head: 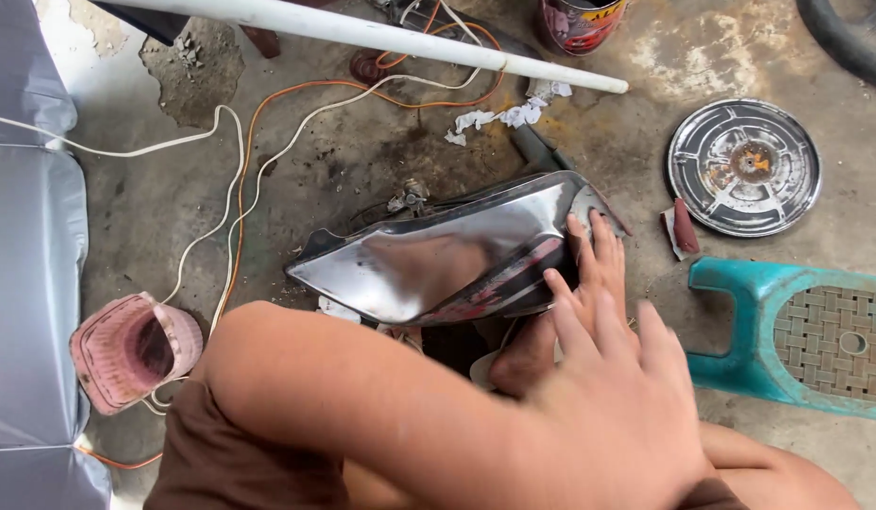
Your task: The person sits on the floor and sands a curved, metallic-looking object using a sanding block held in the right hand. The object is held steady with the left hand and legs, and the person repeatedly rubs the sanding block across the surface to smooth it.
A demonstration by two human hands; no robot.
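Observation:
A shiny bare-metal motorcycle tank with dark and red streaks lies on the concrete floor in front of me. My right hand rests flat on its right end, fingers pointing away from me. What lies under its palm is hidden. My left arm crosses from the lower left, and my left hand hovers blurred in the foreground over my right wrist, fingers spread with nothing in them.
A round chrome cover and a folded piece of sandpaper lie to the right. A teal plastic stool lies on its side. A white pipe, orange and white cables, a pink basket and a paint can surround the tank.

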